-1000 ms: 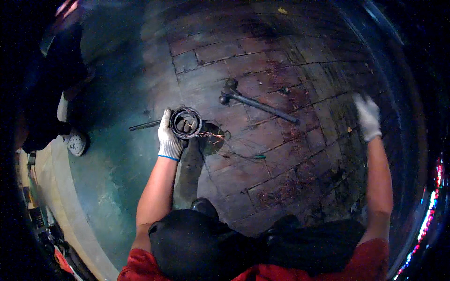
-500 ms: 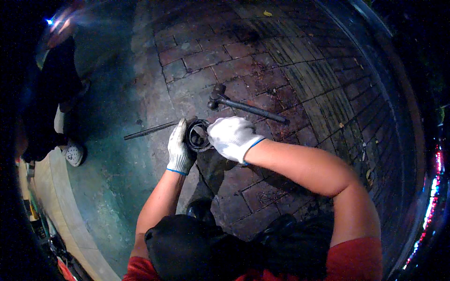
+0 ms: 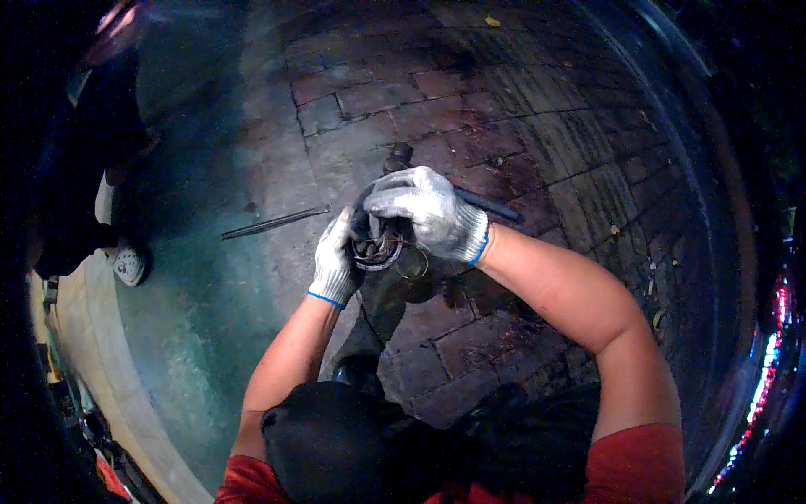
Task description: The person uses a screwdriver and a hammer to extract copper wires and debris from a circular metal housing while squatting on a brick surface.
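Observation:
Between my white-gloved hands is a dark ring-shaped part (image 3: 375,257), with thin copper-coloured wire strands in and beside it. My left hand (image 3: 335,259) grips its left side. Curled over its upper rim, my right hand (image 3: 424,210) holds it too; the right fingertips are partly hidden. A loose loop of thin wire (image 3: 414,265) hangs out at the right of the part. Beyond my right hand lies a hammer (image 3: 398,157) on the paving, its handle (image 3: 491,204) partly covered by that hand. To the left, a thin metal bar (image 3: 273,223) lies on the ground.
A person (image 3: 96,160) in dark clothes is at the left, one light clog (image 3: 128,263) showing. Red-brown paving bricks (image 3: 369,97) meet smooth grey ground (image 3: 189,168). Tools and cables (image 3: 80,412) lie at the lower left edge. My dark shoe (image 3: 359,370) is close below my hands.
My right hand has shifted from the part's right side onto its upper rim, now covering part of the hammer. The part has tilted, and wire strands show. My left hand keeps its grip.

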`<state>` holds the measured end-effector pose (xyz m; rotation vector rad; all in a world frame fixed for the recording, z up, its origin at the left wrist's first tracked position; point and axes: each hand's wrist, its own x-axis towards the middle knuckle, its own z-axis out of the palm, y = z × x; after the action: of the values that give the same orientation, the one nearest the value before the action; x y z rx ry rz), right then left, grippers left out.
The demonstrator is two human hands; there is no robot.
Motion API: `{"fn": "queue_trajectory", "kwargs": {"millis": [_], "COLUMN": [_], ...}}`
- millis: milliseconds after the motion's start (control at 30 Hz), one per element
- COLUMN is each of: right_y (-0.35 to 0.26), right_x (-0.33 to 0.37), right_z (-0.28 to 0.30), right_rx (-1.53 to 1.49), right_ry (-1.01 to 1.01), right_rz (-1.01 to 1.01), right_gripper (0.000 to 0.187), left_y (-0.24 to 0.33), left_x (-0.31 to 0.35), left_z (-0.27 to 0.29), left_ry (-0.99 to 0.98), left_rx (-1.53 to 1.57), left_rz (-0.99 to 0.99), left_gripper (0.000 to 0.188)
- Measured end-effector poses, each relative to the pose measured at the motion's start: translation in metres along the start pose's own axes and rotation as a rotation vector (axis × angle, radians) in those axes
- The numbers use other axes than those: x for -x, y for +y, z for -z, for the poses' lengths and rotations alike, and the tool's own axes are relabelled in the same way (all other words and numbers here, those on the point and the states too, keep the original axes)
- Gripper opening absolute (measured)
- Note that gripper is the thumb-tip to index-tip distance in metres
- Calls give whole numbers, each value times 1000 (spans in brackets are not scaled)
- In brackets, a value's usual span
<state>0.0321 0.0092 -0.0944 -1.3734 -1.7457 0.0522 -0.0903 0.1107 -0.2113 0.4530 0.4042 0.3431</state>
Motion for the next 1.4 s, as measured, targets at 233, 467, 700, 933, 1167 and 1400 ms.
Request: {"fn": "queue_trajectory", "kwargs": {"millis": [233,467,700,933,1167,1400], "right_y": [-81,-120,-126,-71,-102,-99], "right_x": [10,49,58,63,49,55], "right_z": [-2,19,41,52,82,101], "right_rx": [-447,-189,-229,-136,-227,-383], "right_ry": [-67,-243,-149,-44,43,255], "right_rz": [-958,-493,-580,-842,-730,-1002], "right_gripper": [13,13,11,22,21,22], "left_y": [28,62,55,8,37,36], "left_x": [-29,-32,-40,-15,-14,-37], "left_z": [53,89,72,40,47,64], "left_ry": [254,254,297,72,275,239], "left_rx": [-1031,-537,-856,-720,-1382,-429], "left_rz": [-245,-388,-238,-114,-460,-120], "left_gripper": [35,31,38,35,48,34]}}
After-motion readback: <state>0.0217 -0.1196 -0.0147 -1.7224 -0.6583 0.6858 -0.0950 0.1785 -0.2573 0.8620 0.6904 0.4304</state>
